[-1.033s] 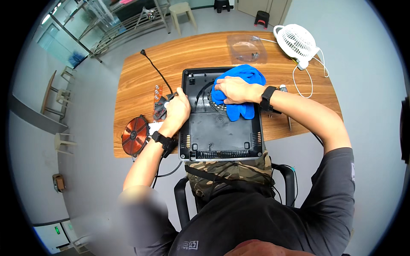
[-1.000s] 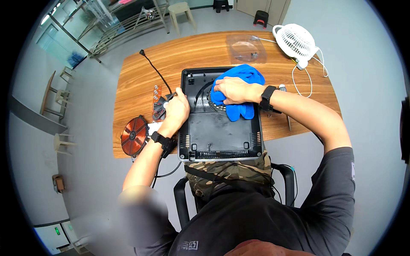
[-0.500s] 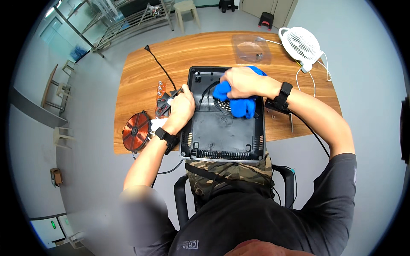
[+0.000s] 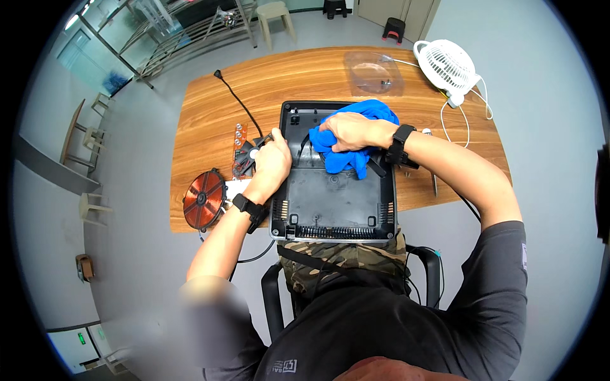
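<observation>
A black plastic housing [image 4: 333, 200], an open shallow shell with vent slots along its near edge, lies at the table's front edge and juts out over my lap. My left hand [image 4: 272, 162] is closed round its left rim. Bunched in my right hand [image 4: 349, 132] is a blue cloth [image 4: 348, 161], pressed against the far half of the housing's inside. The cloth hides the round vent grille there. Just left of my left hand lie a small black cooling fan [image 4: 245, 156] and a brown circuit board [image 4: 239, 132].
A copper coil disc [image 4: 204, 199] sits at the table's left front. Behind it runs a black power cord [image 4: 239, 100]. At the far right stand a white fan [image 4: 447, 67] with its cable and a clear plastic piece [image 4: 356, 81]. A screwdriver-like tool [image 4: 434, 184] lies right of the housing.
My right hand and the cloth have shifted slightly left and nearer, and the cloth is more spread out, covering the vent grille. My left hand keeps its hold on the rim.
</observation>
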The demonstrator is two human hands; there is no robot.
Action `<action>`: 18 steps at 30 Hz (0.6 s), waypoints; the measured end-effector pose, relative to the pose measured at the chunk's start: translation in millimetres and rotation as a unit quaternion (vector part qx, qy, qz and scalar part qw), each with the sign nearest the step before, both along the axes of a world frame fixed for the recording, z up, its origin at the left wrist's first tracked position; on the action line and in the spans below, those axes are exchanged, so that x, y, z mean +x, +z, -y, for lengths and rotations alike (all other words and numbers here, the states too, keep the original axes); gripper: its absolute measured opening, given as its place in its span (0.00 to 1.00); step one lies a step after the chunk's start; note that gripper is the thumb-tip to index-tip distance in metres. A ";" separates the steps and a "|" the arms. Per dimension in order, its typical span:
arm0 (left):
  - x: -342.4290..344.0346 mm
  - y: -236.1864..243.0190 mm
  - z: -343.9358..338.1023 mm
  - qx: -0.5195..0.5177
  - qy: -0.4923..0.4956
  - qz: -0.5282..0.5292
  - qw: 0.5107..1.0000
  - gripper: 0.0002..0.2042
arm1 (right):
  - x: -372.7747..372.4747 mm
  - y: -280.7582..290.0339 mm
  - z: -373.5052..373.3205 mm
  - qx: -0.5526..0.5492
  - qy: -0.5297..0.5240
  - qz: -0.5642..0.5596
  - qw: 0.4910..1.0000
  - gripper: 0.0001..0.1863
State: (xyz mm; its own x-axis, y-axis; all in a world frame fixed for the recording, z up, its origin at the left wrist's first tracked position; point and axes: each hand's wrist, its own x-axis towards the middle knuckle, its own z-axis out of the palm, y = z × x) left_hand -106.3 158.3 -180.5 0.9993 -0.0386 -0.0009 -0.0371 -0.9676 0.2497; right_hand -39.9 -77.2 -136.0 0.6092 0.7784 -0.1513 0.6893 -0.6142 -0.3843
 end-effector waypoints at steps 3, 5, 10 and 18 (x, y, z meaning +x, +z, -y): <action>0.7 0.5 0.2 0.003 -0.001 -0.002 1.000 0.13 | -6.4 5.0 2.9 -0.017 0.001 0.022 1.000 0.26; 2.3 -2.8 -1.0 0.004 0.002 -0.001 1.000 0.13 | -9.5 18.7 -3.3 -0.086 0.019 -0.010 0.996 0.25; 1.0 -4.7 -1.6 0.001 0.005 0.007 1.000 0.12 | -16.7 56.8 -1.3 -0.170 0.014 0.031 0.985 0.24; 1.8 -11.1 -3.7 0.010 -0.011 0.036 0.999 0.11 | 42.3 75.1 16.3 -0.087 -0.065 0.165 0.980 0.22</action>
State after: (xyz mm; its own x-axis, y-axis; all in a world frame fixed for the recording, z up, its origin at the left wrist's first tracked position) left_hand -104.5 162.0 -191.6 0.9956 -0.0620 0.0705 -0.0764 -0.9712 0.2256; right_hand 2.4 -93.5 -60.9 0.7396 0.6710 -0.0529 0.6701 -0.7414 -0.0358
